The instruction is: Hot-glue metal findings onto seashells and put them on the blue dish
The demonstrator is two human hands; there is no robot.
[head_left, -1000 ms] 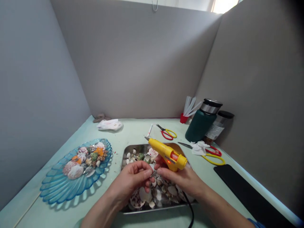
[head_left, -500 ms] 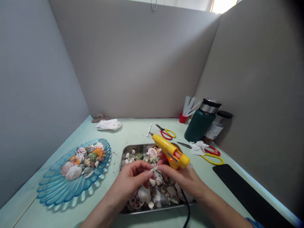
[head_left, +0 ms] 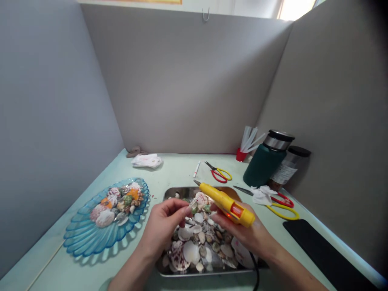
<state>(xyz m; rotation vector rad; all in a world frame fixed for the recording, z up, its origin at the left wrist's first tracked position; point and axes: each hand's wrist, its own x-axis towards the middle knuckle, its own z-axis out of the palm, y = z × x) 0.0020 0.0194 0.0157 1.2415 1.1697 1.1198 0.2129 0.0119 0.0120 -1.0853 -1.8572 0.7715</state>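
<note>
My left hand (head_left: 165, 220) pinches a small whitish shell (head_left: 192, 203) between thumb and fingertips, above the metal tray (head_left: 182, 275). My right hand (head_left: 247, 234) is wrapped round a yellow hot glue gun (head_left: 216, 195), whose nozzle points up and to the left, toward the back of the table. An orange-red light glows on the gun's side. Its black cord (head_left: 256, 268) runs down over the tray's front edge. Below both hands, the tray holds many loose seashells, among them a large white shell (head_left: 191, 252) and a purple-striped scallop (head_left: 179, 258).
On the left stands a blue fluted glass dish (head_left: 87, 238) with shells grouped in it. Behind the tray lie scissors (head_left: 218, 173) and a white pen (head_left: 197, 169). At right are larger scissors (head_left: 283, 206) with tissue, a green bottle (head_left: 266, 161) and a red cup (head_left: 241, 155) of glue sticks.
My hands have drawn apart; the small shell stays in the left. The glue gun has tipped flatter and moved right. The whole view has shifted slightly.
</note>
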